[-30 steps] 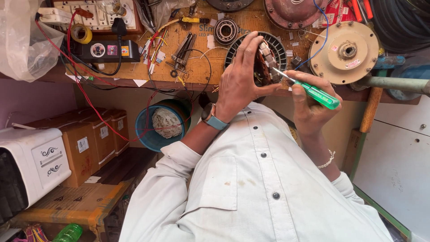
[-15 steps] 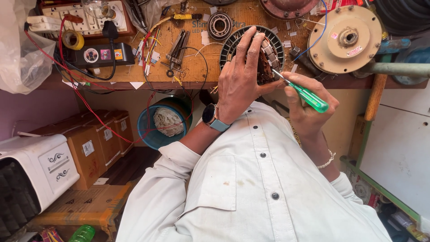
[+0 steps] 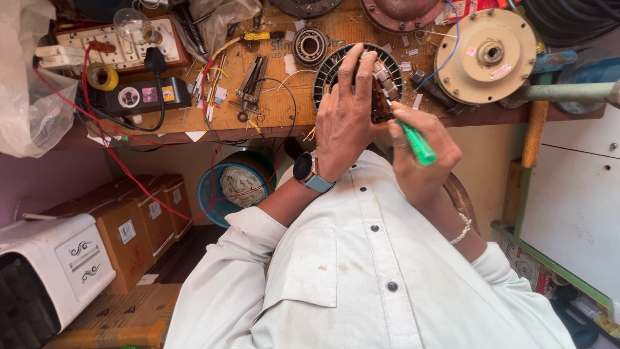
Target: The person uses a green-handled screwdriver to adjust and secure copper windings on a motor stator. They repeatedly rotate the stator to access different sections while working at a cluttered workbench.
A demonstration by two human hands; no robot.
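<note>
Left hand (image 3: pixel 345 119) grips a partly wound motor stator (image 3: pixel 357 76) on the workbench (image 3: pixel 278 110); right hand (image 3: pixel 423 155) clasps a green screwdriver (image 3: pixel 413 141), probing its windings.

stator (image 3: pixel 387 74) — round, dark, on bench | screwdriver (image 3: pixel 413 139) — green-handled, tilted

Bench top: a bearing (image 3: pixel 310 45), pliers (image 3: pixel 252 76), a yellow tape roll (image 3: pixel 101 76) and a round cream motor cover (image 3: pixel 494 55) lay there.
Below bench: a blue bucket (image 3: pixel 213 194) stood beside brown cartons (image 3: pixel 139 216).
</note>
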